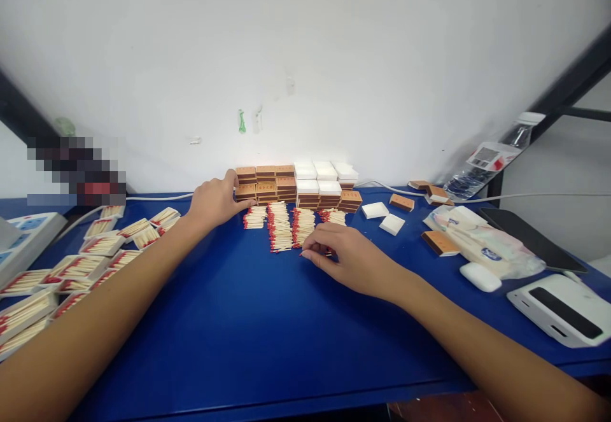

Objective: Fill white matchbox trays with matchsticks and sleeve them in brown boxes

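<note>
Currently: left hand [212, 202] at the left end of the matchbox stack [266, 191], thumb and forefinger spread apart around its front corner, seemingly touching; can't tell if there's any grip. Right hand [346, 250] low over the match piles [280, 228], fingers half curled, thumb near forefinger; can't tell if anything is pinched.

Match piles: 4, side by side just in front of the stack, red heads mostly to the left. My right hand partly hides the rightmost.

Stack is by the back edge of the worktop [267, 333], around the middle: 7 brown tops and 5 white tops showing. Lower layers too small to count.

Right of stack: 2 loose white trays [392, 223], then 4 brown boxes [401, 202] scattered toward the back right corner.

Left side: well over 10 filled trays [102, 242], matches inside. My forearm covers some, so no exact count. 1 power strip [35, 237] at the left edge.

Toward the right edge: 1 tilted bottle [491, 158], 1 soft pack [487, 244], 1 small white case [480, 277], 1 dark slab [534, 240], 1 white device [563, 310] nearest the front right corner.
</note>
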### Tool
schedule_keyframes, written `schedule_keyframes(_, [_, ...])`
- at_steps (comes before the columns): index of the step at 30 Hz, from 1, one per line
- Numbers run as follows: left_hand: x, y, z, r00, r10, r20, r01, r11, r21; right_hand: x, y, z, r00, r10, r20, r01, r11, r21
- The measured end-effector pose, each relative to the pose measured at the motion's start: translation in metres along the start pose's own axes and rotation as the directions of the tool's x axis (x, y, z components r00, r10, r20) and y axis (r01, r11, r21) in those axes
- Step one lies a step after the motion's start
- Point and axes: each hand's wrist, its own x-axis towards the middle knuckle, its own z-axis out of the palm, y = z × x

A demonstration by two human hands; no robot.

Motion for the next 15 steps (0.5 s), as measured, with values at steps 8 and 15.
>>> schedule_keyframes(8, [-0.001,0.0063,0.0003,1.0,0.009,-0.014,-0.009,1.0,0.007,0.0006,-0.0009,-0.0005,1.0,0.002,0.007,-0.002,1.0,0.001])
schedule_keyframes(15, [-0.0019,0.0084,0.001,1.0,0.011,-0.009,-0.011,1.0,0.007,0.0005,-0.0001,0.0002,1.0,-0.004,0.001,0.004,1.0,0.003])
